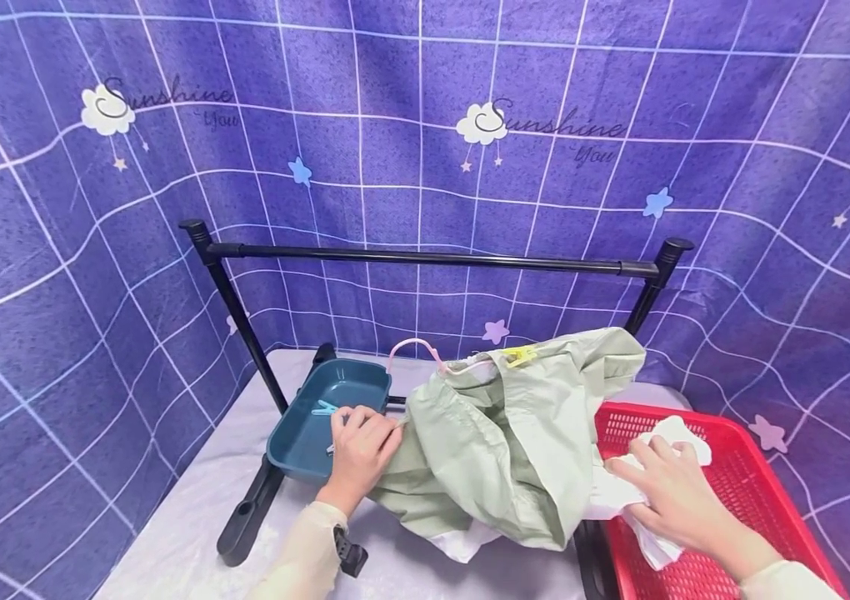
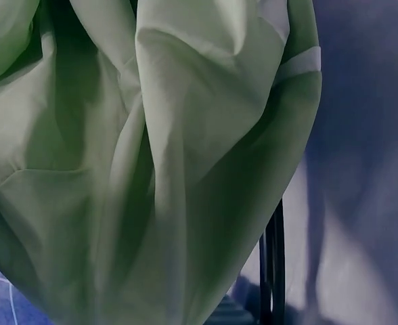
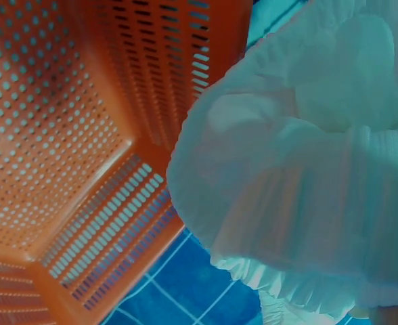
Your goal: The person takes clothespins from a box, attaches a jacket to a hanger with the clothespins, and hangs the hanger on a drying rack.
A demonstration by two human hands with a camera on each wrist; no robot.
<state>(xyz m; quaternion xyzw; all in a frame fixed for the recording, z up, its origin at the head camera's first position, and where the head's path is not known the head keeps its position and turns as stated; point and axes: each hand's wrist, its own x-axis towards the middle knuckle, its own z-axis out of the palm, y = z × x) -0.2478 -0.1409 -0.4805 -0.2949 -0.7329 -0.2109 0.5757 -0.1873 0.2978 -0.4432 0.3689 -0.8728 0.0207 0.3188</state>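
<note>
A pale green garment (image 1: 485,450) hangs on a pink hanger (image 1: 416,342) in the middle of the head view, with a yellow clothespin (image 1: 520,357) at its upper edge. My left hand (image 1: 361,450) grips the garment's left edge with curled fingers, beside the teal tray. The green folds (image 2: 179,135) fill most of the left wrist view. On the other side, my right hand (image 1: 668,492) grips white cloth (image 1: 676,433) over the red basket. Gathered edges show on this white cloth (image 3: 307,203) in the right wrist view. Whether it joins the green garment, I cannot tell.
A black rack with a horizontal bar (image 1: 425,257) stands behind the garment. To the left is a teal tray (image 1: 297,400) with a blue clothespin (image 1: 326,408) in it. The red perforated basket (image 1: 758,492) sits at the right, on a white-covered table (image 1: 192,517).
</note>
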